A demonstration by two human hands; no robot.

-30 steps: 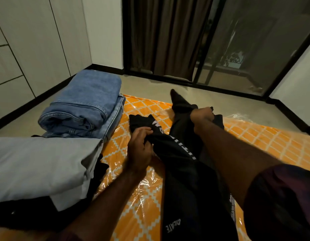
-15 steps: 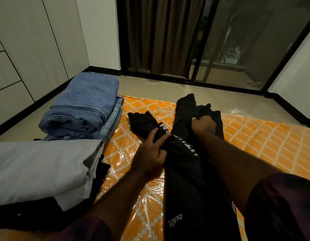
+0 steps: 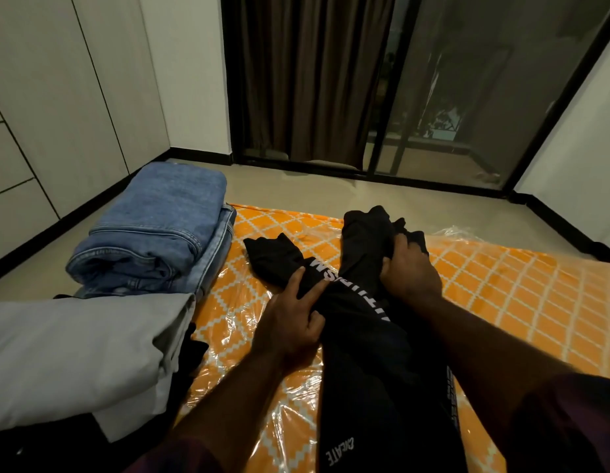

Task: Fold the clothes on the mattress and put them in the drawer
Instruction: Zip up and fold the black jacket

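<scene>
A black garment with white lettering [image 3: 365, 353] lies lengthwise on the orange patterned mattress [image 3: 501, 295], which is wrapped in clear plastic. My left hand [image 3: 293, 315] rests on its left side, thumb and forefinger stretched over the cloth, the other fingers curled into a fold. My right hand [image 3: 407, 268] grips a bunched part of the garment near its far end. At the mattress's left edge sit folded blue jeans [image 3: 153, 233] and, nearer me, a folded grey garment [image 3: 78, 353] on top of dark clothes.
White cabinet fronts with drawer lines [image 3: 30, 131] line the left wall. A dark curtain [image 3: 310, 76] and glass sliding door [image 3: 467, 90] stand beyond a strip of bare floor [image 3: 314, 196]. The mattress's right half holds nothing.
My left hand has slid forward along the garment and spread its thumb and forefinger. My right hand has moved slightly toward the far end, bunching the cloth there.
</scene>
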